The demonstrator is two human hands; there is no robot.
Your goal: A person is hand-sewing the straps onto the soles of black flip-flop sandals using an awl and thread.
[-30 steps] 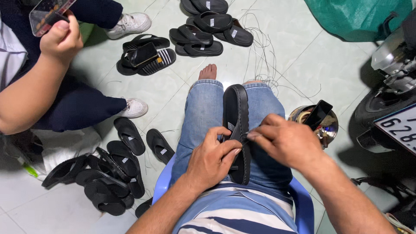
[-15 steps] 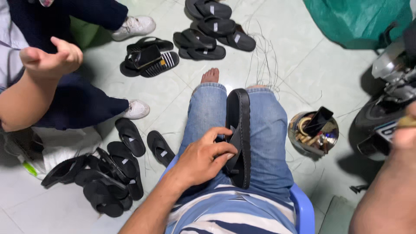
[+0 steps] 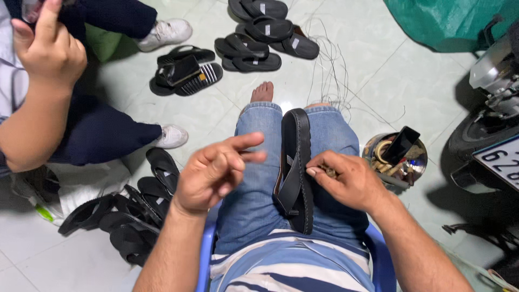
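Observation:
A black sandal [image 3: 298,162] lies lengthwise on my lap, on my blue jeans, sole edge up. My left hand [image 3: 216,172] hovers just left of it above my thigh, fingers apart, with nothing visible in them. My right hand [image 3: 346,181] rests on my right thigh against the sandal's right edge. Its fingers are pinched shut on a small brownish object I cannot make out. My bare foot [image 3: 263,91] rests on the tiled floor ahead.
Another person sits at the left with a raised hand [image 3: 48,48]. Black sandals are piled at the lower left [image 3: 119,216] and several more lie ahead [image 3: 259,38]. A metal bowl of tools [image 3: 394,157], a motorbike [image 3: 494,119], a green bag [image 3: 448,21] and loose threads [image 3: 330,70] surround my blue chair [image 3: 205,254].
My left hand has lifted off the sandal and spread its fingers. My right hand has come back from the right to the sandal's edge. The other person's hand has risen.

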